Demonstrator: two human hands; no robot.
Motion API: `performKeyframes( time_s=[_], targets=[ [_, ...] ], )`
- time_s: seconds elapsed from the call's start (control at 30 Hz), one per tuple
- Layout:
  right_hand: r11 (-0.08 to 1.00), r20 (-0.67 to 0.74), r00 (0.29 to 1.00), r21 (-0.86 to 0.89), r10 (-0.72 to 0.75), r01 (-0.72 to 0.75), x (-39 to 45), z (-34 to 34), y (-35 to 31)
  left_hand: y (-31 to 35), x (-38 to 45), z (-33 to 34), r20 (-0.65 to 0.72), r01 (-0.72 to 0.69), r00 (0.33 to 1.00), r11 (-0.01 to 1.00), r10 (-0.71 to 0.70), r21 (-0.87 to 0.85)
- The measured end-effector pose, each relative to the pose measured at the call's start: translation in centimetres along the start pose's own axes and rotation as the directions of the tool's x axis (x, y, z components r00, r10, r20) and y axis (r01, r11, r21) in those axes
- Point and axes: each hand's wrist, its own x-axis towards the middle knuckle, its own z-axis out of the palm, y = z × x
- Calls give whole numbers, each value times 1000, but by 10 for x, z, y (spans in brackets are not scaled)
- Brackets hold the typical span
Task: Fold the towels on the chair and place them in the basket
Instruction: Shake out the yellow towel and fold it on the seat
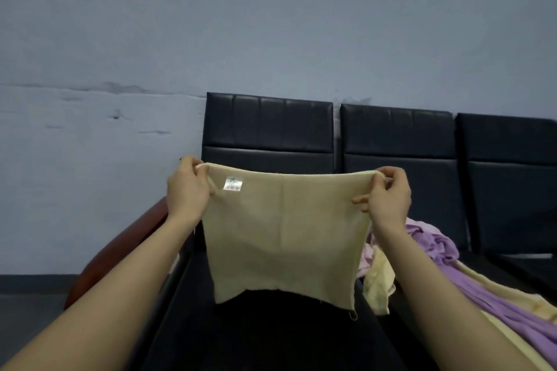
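Hanging in the air above the seat of the leftmost chair [268,126] is one beige towel [283,238], stretched between two hands. The left hand [187,190] pinches its top left corner, fingers [196,170] curled over the hem; the right hand [388,196] pinches the top right corner the same way, with one finger pointing inward along the cloth. The towel hangs in a single layer with a faint vertical crease down its middle. One small white label [233,183] sits near the top left corner, just beside the left hand. The bottom edge is uneven, and a loose thread dangles from its lower right corner.

Three dark padded chair backs stand in a row against a pale blue wall [271,24]. One reddish-brown armrest [120,247] curves along the left side of the row, under the left forearm. To the right, behind the right forearm, a heap of unfolded towels [446,253] lies across the seats: purple cloth on top, one pale pink piece and pale yellow pieces beneath and beside it. How many towels make up the heap cannot be told.
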Motion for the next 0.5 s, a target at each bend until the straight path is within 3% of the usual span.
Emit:
performKeyframes(
  time_s=[0.1,0.2,0.5],
  targets=[
    [991,-17,998,125,54,-52,-2,-4,-15,12,-3,-6,-44,29,999,997,-32,-68],
    [989,-13,998,140,54,-52,-7,-11,-20,16,-9,-12,-60,63,996,992,-70,-112],
    [993,-3,999,-111,-40,40,-17,-23,7,1,-32,-7,-81,60,994,993,-69,-105]
  ],
)
